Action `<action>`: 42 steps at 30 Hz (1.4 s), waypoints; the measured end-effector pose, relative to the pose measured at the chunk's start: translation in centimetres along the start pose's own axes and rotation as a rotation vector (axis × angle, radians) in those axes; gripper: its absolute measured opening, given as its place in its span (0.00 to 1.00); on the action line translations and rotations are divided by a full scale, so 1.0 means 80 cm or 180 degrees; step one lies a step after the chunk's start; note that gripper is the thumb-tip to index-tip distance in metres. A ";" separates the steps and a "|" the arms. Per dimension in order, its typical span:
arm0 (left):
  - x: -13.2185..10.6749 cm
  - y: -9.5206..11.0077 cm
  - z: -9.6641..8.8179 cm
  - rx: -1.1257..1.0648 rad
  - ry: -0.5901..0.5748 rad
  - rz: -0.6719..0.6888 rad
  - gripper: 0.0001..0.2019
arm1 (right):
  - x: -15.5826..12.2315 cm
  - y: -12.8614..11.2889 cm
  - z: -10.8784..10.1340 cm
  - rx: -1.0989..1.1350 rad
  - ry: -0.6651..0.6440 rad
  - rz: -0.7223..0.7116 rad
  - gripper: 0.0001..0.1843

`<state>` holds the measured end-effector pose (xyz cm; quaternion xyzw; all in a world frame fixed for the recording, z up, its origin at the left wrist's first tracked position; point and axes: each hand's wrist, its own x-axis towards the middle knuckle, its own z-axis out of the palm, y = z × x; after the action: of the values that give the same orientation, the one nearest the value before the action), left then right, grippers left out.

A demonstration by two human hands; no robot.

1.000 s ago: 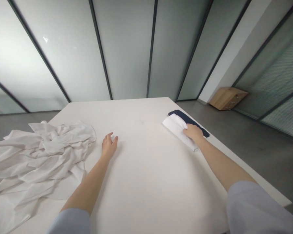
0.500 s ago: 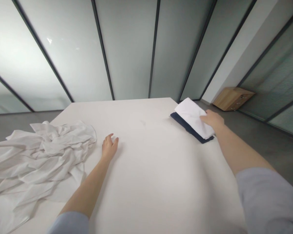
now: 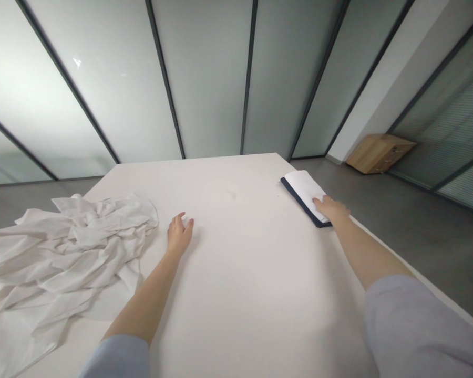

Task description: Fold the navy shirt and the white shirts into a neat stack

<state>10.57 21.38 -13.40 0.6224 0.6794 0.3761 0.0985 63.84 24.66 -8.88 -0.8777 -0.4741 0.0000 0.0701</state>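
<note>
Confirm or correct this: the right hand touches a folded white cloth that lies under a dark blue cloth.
No: the head view shows the folded white cloth on top of the dark blue cloth, not under it. The right hand does touch the white cloth.

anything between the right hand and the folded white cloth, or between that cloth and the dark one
Nothing visible: the right hand touches the folded white cloth, which overlaps the dark cloth with nothing showing between them. The crumpled white fabric lies left of the left hand.
</note>
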 end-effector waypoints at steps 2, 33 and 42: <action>0.000 0.001 0.000 0.0017 -0.0002 0.0012 0.22 | -0.010 -0.010 0.002 0.0137 0.0114 0.0307 0.35; -0.005 0.021 -0.011 0.0706 -0.0662 0.0360 0.14 | -0.175 -0.175 0.057 0.0265 -0.0304 -0.2860 0.25; -0.005 0.020 -0.011 0.0761 -0.0674 0.0417 0.15 | -0.174 -0.176 0.059 0.0289 -0.0302 -0.2865 0.26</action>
<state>11.37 20.56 -11.94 0.7088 0.6630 0.2305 0.0700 44.17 21.25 -12.76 -0.5794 -0.8106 0.0305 0.0797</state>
